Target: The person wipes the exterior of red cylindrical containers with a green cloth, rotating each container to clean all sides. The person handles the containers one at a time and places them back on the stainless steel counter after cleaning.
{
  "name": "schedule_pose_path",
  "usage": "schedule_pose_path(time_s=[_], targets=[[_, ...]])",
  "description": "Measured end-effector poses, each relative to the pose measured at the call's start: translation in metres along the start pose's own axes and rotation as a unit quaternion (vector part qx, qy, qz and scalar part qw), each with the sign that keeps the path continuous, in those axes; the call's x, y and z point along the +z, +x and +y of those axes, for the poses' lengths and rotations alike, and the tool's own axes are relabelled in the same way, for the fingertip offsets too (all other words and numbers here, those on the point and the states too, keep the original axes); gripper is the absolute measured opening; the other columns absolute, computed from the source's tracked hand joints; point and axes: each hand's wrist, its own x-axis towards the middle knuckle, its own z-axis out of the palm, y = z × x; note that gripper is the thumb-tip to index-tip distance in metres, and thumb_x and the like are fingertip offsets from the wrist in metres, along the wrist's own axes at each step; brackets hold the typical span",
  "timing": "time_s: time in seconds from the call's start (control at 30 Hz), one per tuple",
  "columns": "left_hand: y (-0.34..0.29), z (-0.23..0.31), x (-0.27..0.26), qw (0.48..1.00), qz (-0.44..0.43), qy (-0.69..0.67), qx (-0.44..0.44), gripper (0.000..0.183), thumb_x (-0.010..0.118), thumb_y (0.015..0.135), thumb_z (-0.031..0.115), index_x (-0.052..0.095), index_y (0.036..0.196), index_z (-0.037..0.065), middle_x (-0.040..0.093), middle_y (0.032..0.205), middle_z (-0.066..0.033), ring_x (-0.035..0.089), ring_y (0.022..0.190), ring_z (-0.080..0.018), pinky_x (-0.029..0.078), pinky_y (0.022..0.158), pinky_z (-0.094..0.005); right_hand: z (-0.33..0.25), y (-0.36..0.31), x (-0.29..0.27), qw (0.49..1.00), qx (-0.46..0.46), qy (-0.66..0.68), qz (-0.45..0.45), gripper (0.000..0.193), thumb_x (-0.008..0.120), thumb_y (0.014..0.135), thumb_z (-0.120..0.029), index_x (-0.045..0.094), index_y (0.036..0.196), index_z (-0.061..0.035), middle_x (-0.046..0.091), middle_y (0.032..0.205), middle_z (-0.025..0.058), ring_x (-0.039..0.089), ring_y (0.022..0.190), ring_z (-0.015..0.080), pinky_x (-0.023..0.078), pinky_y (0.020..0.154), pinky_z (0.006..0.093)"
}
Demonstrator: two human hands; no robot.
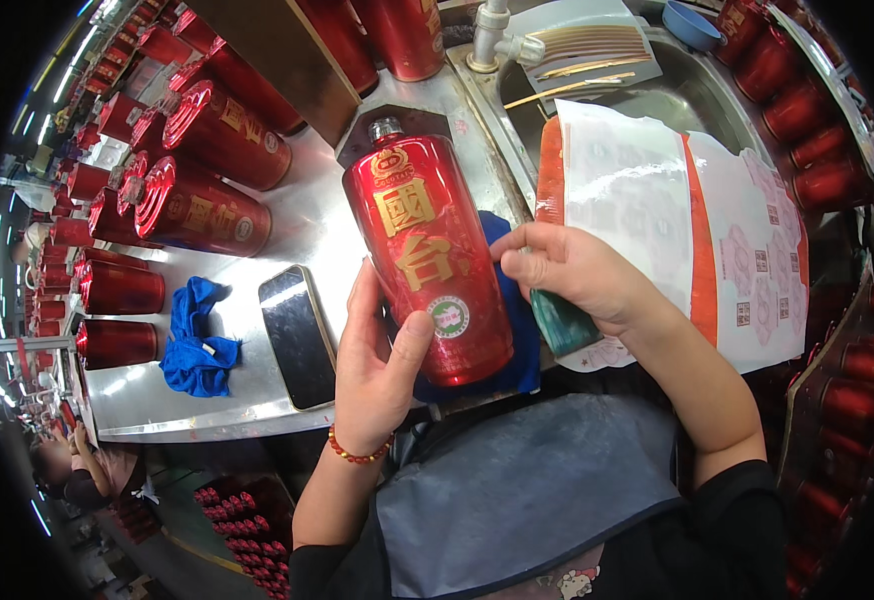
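Note:
A red glossy bottle (441, 335) with gold lettering and a small round green-and-white label leans with its neck away from me. My left hand (372, 365) is closed around its lower left side, thumb across the front. To the right of the bottle is my right hand (569, 268), thumb and index finger close together by the bottle's edge. Its curled fingers hold a flat dark-green piece (563, 328) that looks like a scraper. Beneath the bottle a blue cloth (513, 345) shows in part.
Left on the metal bench are a black phone (298, 335), a crumpled blue cloth (200, 340) and several red bottles (219, 215). Printed label sheets (625, 190) lie over the sink (722, 112) by a faucet (492, 40). Another person (97, 470) sits at far lower left.

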Motion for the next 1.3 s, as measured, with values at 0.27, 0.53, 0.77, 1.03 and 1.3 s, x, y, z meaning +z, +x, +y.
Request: schedule_pose_path(time_s=[0.27, 0.53, 0.77, 1.03, 1.3], targets=[[0.001, -0.001, -0.001, 1.000, -0.013, -0.018, 0.009, 0.070, 0.061, 0.103, 0.017, 0.024, 0.158, -0.005, 0.043, 0.152, -0.0150, 0.042, 0.141, -0.0213, 0.032, 0.118, -0.0377, 0.003, -0.008, 0.005, 0.997, -0.014, -0.073, 0.012, 0.052, 0.080, 0.091, -0.033, 0.063, 0.123, 0.0038, 0.061, 0.075, -0.0021, 0.052, 0.069, 0.0032, 0.041, 0.062, 0.0208], [-0.011, -0.026, -0.023, 0.990, -0.036, 0.115, 0.074, 0.111, 0.083, 0.082, 0.042, 0.018, 0.162, 0.000, 0.018, 0.165, -0.0252, 0.006, 0.157, -0.0343, 0.017, 0.124, -0.0494, -0.002, -0.025, 0.010, 0.998, -0.004, -0.065, -0.003, 0.055, 0.073, 0.096, -0.026, 0.054, 0.138, 0.0035, 0.062, 0.080, -0.0015, 0.058, 0.074, 0.0062, 0.045, 0.072, 0.0217], [-0.010, -0.018, -0.017, 0.935, -0.045, 0.324, 0.140, 0.139, 0.094, 0.061, 0.056, 0.017, 0.160, -0.002, 0.021, 0.163, -0.0274, 0.008, 0.155, -0.0431, 0.021, 0.123, -0.0542, -0.001, -0.025, 0.019, 0.997, -0.020, -0.078, -0.015, 0.070, 0.083, 0.088, -0.021, 0.047, 0.142, 0.0058, 0.059, 0.072, -0.0034, 0.052, 0.066, 0.0027, 0.039, 0.062, 0.0187], [-0.011, -0.023, -0.017, 0.948, -0.039, 0.271, 0.161, 0.129, 0.091, 0.068, 0.053, 0.019, 0.160, -0.002, 0.025, 0.162, -0.0245, 0.010, 0.155, -0.0411, 0.022, 0.122, -0.0530, -0.001, -0.025, 0.015, 0.999, -0.012, -0.042, -0.023, 0.066, 0.080, 0.091, -0.019, 0.047, 0.143, 0.0047, 0.065, 0.080, 0.0002, 0.059, 0.075, 0.0057, 0.045, 0.070, 0.0209], [-0.012, -0.024, -0.014, 0.982, -0.012, 0.158, 0.099, 0.082, 0.068, 0.098, 0.034, 0.026, 0.160, 0.000, 0.032, 0.163, -0.0174, 0.012, 0.155, -0.0369, 0.017, 0.123, -0.0492, -0.007, -0.023, 0.020, 0.999, 0.004, -0.029, -0.020, 0.058, 0.075, 0.096, -0.021, 0.049, 0.140, 0.0040, 0.072, 0.093, 0.0054, 0.065, 0.086, 0.0096, 0.050, 0.080, 0.0253]])
